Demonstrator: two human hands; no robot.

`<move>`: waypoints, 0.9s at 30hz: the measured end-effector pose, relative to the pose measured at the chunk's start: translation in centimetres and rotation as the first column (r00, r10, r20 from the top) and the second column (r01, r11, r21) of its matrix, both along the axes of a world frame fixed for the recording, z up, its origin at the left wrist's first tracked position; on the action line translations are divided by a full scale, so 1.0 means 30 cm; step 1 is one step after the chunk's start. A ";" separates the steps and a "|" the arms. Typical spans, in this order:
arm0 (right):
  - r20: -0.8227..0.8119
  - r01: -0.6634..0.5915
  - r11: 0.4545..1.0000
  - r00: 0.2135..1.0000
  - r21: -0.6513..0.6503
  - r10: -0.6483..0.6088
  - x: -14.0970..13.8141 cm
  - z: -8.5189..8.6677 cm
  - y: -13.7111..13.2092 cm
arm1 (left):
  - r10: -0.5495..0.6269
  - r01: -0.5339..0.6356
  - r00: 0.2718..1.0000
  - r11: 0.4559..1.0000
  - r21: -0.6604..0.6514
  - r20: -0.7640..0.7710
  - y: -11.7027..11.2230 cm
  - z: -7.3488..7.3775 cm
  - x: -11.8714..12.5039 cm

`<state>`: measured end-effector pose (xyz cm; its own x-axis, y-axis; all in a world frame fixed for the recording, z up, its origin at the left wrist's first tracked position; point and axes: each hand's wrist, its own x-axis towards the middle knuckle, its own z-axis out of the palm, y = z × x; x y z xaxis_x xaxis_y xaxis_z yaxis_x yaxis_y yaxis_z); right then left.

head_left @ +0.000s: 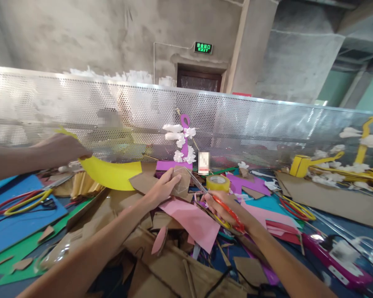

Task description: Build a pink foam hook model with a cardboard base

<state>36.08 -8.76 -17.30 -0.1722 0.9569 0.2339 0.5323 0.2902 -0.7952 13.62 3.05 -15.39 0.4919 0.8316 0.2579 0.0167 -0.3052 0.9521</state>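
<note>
My left hand point(167, 182) is closed on a piece of brown cardboard point(182, 184), thumb on its face and fingers behind. Orange-and-yellow-handled scissors point(233, 215) are in my right hand point(219, 205), fingers wrapped round the loops. Their blades point(197, 181) reach up and left to the cardboard's right edge; I cannot tell whether they touch it. Just right of the blades stands a roll of yellow tape point(217, 183). Below the cardboard lies a curved pink sheet point(192, 221). A purple stem with white paper flowers point(185, 142) stands behind my hands.
From the left, another person's hand point(65, 147) holds a yellow sheet point(115, 174). Red-and-yellow scissors point(21, 203) lie on blue board. A magenta power strip point(337, 263) is at right, near yellow pieces with white flowers point(365, 142). A perforated metal screen point(267, 132) runs behind the cluttered table.
</note>
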 end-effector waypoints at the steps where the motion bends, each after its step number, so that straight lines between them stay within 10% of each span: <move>1: 0.011 0.008 1.000 1.000 0.028 -0.009 -0.001 -0.001 0.002 | 0.006 -0.006 1.000 1.000 0.003 0.002 -0.006 0.004 0.001; 27: -0.023 0.013 0.999 1.000 -0.046 -0.014 -0.052 0.044 -0.017 | 0.001 -0.006 0.997 0.998 0.064 0.075 0.024 -0.028 -0.013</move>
<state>34.52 -9.27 -15.99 -0.1544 0.9688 0.1938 0.5173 0.2464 -0.8196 13.24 3.78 -16.23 0.4667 0.8136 0.3469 -0.0526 -0.3660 0.9291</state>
